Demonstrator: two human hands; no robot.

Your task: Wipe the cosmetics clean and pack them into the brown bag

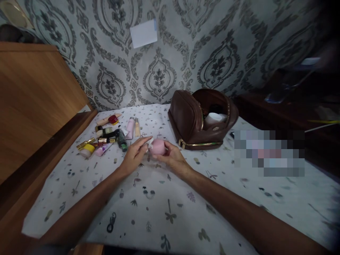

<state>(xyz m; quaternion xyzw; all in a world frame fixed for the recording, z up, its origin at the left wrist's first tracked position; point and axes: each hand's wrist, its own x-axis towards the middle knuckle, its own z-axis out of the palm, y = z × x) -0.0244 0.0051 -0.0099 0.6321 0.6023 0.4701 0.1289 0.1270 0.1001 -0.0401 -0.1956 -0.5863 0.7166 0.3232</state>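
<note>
My right hand is wrapped round the right side of a small, rounded pink jar, held above the patterned cloth. On the jar's left side, my left hand presses a crumpled white tissue against it. The jar's base and its right side are partly hidden by my fingers. Beyond my left hand lie a pink tube, a beige tube and a dark green bottle.
Several cosmetics lie at the left, among them a yellow-lidded jar and a red item. Behind my right hand stands an open brown bag with a white container inside. Wooden furniture borders the left; a patterned wall rises behind.
</note>
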